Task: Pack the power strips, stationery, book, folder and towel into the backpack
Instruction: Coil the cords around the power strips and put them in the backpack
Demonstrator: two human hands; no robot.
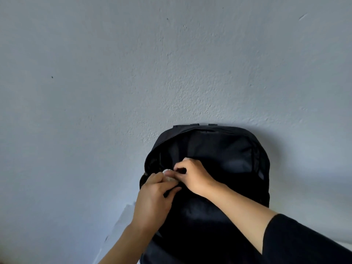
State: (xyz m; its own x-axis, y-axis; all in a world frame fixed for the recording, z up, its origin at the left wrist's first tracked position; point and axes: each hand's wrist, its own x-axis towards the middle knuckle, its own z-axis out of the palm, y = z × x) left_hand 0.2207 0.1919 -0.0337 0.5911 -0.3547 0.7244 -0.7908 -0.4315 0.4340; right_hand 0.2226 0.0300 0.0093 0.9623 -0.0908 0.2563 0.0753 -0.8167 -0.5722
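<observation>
A black backpack [219, 212] stands upright against a pale wall, its main compartment unzipped and gaping at the top. The inside is dark and I cannot make out its contents. My left hand [154, 197] grips the front edge of the opening at the left, and a small whitish object [168, 175] shows between its fingertips. My right hand [192, 178] reaches across with fingers curled, pinching at the same spot on the front edge. What the whitish object is I cannot tell. No power strips, stationery, book, folder or towel are in view.
A bluish-white textured wall [133, 73] fills most of the view behind the backpack. A white surface [118, 229] shows at the lower left beside the bag. My right sleeve [304, 241] is black.
</observation>
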